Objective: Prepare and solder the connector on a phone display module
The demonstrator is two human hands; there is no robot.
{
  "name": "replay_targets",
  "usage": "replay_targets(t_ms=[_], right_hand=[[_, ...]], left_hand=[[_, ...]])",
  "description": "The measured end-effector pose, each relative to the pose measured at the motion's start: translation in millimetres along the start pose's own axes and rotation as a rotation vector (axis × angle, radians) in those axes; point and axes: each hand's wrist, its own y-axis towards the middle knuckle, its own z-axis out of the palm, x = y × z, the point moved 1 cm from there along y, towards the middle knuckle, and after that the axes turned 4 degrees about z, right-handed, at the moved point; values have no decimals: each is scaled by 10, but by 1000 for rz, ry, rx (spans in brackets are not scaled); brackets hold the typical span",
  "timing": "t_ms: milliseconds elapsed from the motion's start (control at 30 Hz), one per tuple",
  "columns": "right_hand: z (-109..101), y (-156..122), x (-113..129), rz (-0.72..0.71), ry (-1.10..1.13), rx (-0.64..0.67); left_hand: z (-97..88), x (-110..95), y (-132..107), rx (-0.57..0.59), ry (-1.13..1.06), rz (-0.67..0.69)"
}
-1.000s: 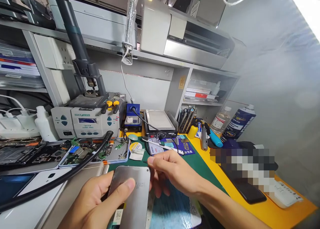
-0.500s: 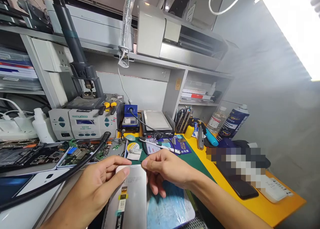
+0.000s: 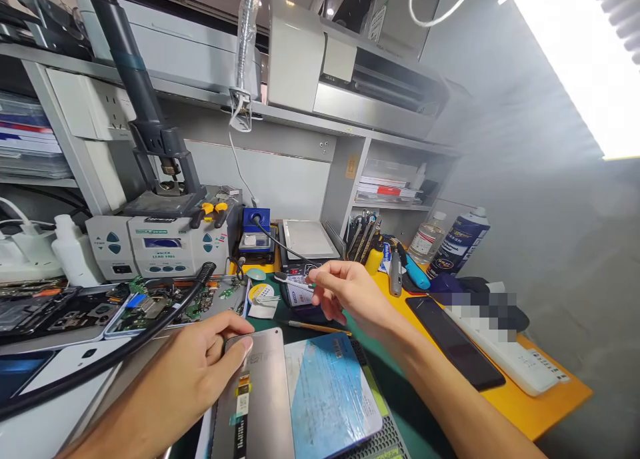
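Grey shelving (image 3: 337,179) runs behind a yellow tabletop (image 3: 530,412). At the far left are white plugs (image 3: 25,255), then a white bottle (image 3: 75,252), with opened devices (image 3: 165,309) in front, their circuit boards exposed. A grey rework station (image 3: 160,245) stands behind them, yellow-handled pliers (image 3: 214,212) on its top edge, and a black hose (image 3: 150,335) curves across the front.

Nearer the middle, the left hand (image 3: 200,372) grips the upper left edge of a silver panel (image 3: 267,392), thumb resting on its face. The panel, with a black ribbon (image 3: 241,435) along it, is in the lower centre, just left of a flat blue-and-white slab (image 3: 333,392). Beyond the slab lies a thin wooden-handled tool (image 3: 315,326).

Well apart from the left hand, the right hand (image 3: 347,295) has its thumb and fingertips close together over a white-handled brush (image 3: 290,281); I cannot tell whether they grip it. A flat-topped heating plate (image 3: 310,239) sits behind.

Farther right come a clear bottle (image 3: 425,240), a blue spray can (image 3: 457,242), a black phone (image 3: 455,342) lying flat, and a white strip (image 3: 525,369) beside it.
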Motion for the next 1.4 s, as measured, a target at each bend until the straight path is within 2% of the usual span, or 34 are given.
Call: replay_targets(t_ms=[100, 233, 300, 467, 567, 700, 833, 1033, 1200, 1267, 1400], right_hand=[[-33, 32, 4, -52, 34, -83], [-123, 49, 42, -142, 50, -202], [-152, 49, 44, -145, -4, -219], [-114, 73, -70, -104, -338, -53], [-52, 85, -161, -137, -533, -31], [44, 62, -215, -280, -783, -32], [136, 27, -233, -468, -948, 30], [290, 25, -223, -394, -1078, 188], [458, 39, -158, -456, -1150, 292], [487, 35, -138, -475, -1153, 294], [454, 3, -104, -470, -1038, 208]], left_hand=[[-13, 3, 12, 62, 298, 64], [-7, 20, 30, 117, 468, 105], [4, 44, 37, 125, 520, 134], [38, 82, 41, 122, 554, 195], [35, 86, 48, 110, 552, 211], [1, 86, 65, 45, 549, 280], [9, 86, 60, 62, 514, 329], [77, 62, 32, 95, 467, 290], [81, 0, 5, 108, 452, 278], [72, -30, -9, 116, 451, 264], [54, -58, -25, 105, 449, 246]])
